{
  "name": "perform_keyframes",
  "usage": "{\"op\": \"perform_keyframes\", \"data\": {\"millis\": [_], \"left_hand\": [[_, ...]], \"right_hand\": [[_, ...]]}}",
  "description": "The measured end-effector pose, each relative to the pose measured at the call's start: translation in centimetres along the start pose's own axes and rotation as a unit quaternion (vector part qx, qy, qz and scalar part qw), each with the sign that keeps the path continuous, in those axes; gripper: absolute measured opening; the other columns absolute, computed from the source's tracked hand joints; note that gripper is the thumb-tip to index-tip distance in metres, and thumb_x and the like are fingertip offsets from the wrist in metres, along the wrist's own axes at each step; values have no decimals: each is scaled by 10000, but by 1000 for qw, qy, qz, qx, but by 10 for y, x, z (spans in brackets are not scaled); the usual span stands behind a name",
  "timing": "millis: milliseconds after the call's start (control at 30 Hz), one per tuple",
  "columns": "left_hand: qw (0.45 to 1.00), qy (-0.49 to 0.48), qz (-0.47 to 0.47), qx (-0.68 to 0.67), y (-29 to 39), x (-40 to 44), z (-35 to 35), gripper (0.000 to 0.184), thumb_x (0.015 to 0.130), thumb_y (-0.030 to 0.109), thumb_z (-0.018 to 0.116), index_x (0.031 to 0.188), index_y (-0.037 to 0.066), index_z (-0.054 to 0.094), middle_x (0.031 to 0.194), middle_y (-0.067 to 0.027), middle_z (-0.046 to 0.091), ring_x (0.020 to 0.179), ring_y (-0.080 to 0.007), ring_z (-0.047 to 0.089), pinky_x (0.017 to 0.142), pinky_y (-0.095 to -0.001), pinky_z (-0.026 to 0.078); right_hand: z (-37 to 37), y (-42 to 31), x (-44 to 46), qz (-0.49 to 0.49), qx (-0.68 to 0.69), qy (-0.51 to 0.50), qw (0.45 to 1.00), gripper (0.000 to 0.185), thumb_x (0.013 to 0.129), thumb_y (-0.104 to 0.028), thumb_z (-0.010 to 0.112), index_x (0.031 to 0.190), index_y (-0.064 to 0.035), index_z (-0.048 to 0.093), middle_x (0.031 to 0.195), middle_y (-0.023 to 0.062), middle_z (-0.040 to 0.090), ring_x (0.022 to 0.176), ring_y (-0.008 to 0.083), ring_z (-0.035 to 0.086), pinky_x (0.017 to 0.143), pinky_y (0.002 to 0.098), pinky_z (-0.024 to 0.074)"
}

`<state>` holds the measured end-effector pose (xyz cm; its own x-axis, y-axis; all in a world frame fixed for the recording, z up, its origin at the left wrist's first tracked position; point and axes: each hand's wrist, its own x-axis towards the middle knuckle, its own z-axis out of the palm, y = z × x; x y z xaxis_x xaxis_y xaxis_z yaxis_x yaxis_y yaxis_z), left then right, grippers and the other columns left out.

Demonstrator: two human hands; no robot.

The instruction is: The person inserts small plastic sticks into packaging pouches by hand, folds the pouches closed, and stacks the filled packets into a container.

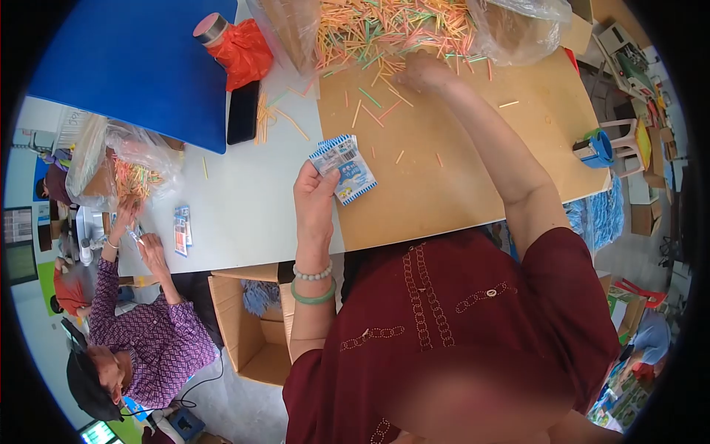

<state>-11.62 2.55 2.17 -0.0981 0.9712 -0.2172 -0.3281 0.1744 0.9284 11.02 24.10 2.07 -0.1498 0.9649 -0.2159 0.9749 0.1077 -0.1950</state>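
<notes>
My left hand (316, 194) is closed on small blue-and-white printed packets (355, 176), thumb on top, above the brown board (436, 185). My right hand (423, 72) reaches to the near edge of a large pile of thin coloured sticks (399, 26) in pink, orange, yellow and green. Its fingers are bent down among the sticks, and what they hold is too small to make out. Several loose sticks lie on the board between my hands.
A black phone (243, 112), a red-wrapped bottle (240, 55) and a blue panel (140, 59) are at the upper left. At the left, a co-worker (151, 333) handles sticks beside a plastic-lined box. An open carton (251, 333) stands below the table edge.
</notes>
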Motion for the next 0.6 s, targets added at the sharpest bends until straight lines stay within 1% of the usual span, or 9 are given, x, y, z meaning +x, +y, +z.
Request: {"op": "perform_keyframes", "data": {"millis": [67, 133, 267, 333, 367, 433, 467, 533, 600], "left_hand": [[1000, 5, 3, 1, 2, -1, -5, 241, 885, -52, 476, 1108, -11, 560, 1050, -87, 651, 934, -129, 618, 836, -273, 489], [1000, 12, 4, 6, 0, -1, -12, 238, 885, -55, 476, 1103, -10, 562, 1052, -84, 651, 944, -127, 613, 852, -274, 479], [1000, 9, 0, -4, -1, 0, -16, 238, 885, -55, 478, 1104, -10, 562, 1053, -85, 651, 942, -127, 612, 857, -271, 475], [1000, -2, 6, -2, 1, -1, -14, 239, 886, -53, 478, 1106, -11, 561, 1051, -86, 651, 945, -128, 612, 860, -274, 474], [1000, -3, 6, -3, 3, -1, -13, 239, 886, -53, 478, 1106, -11, 561, 1051, -86, 651, 945, -128, 612, 860, -274, 474], [1000, -4, 20, -3, 7, -3, -14, 241, 887, -52, 479, 1110, -11, 560, 1051, -90, 651, 949, -130, 611, 863, -279, 474], [1000, -2, 22, -4, 8, -3, -15, 241, 887, -52, 479, 1110, -11, 560, 1051, -90, 651, 949, -130, 611, 863, -279, 474], [1000, -6, 20, -10, 10, -3, -18, 244, 886, -49, 483, 1115, -11, 560, 1057, -93, 649, 955, -133, 611, 871, -282, 472], [1000, 0, 24, -15, 6, -1, -21, 242, 885, -42, 494, 1116, -11, 559, 1065, -90, 648, 958, -136, 610, 885, -281, 466]], "right_hand": [[-3, -11, -16, 10, -14, 6, 1000, 591, 822, -411, 587, 1262, -21, 522, 1326, 213, 459, 1246, 363, 429, 1034, 445, 357], [1, -14, -21, 3, -75, 54, 996, 714, 761, -490, 641, 1290, -28, 507, 1385, 209, 386, 1292, 349, 374, 1064, 455, 303], [4, -31, -20, 48, -44, 25, 998, 663, 757, -473, 654, 1240, -31, 548, 1368, 202, 413, 1281, 327, 395, 1059, 461, 292], [13, -33, -16, 16, -56, 27, 998, 487, 813, -342, 609, 1173, -16, 574, 1264, 196, 519, 1187, 327, 494, 992, 462, 366], [15, -32, -13, 16, -56, 28, 998, 487, 813, -342, 609, 1173, -16, 574, 1264, 196, 519, 1187, 327, 494, 992, 462, 366], [14, -29, -9, 8, -19, -22, 1000, 351, 853, -182, 482, 1133, 23, 539, 1175, 234, 554, 1132, 360, 529, 951, 508, 400], [13, -28, -9, 5, -20, -21, 1000, 351, 853, -182, 482, 1133, 23, 539, 1175, 234, 554, 1132, 360, 529, 951, 508, 400], [8, -29, -15, -58, -48, -16, 997, 313, 862, -106, 404, 1107, 30, 542, 1125, 252, 576, 1052, 358, 582, 903, 507, 441], [14, -25, -9, -86, -54, -12, 995, 325, 861, -138, 432, 1119, 28, 541, 1154, 228, 572, 1089, 353, 563, 926, 502, 428]]}}
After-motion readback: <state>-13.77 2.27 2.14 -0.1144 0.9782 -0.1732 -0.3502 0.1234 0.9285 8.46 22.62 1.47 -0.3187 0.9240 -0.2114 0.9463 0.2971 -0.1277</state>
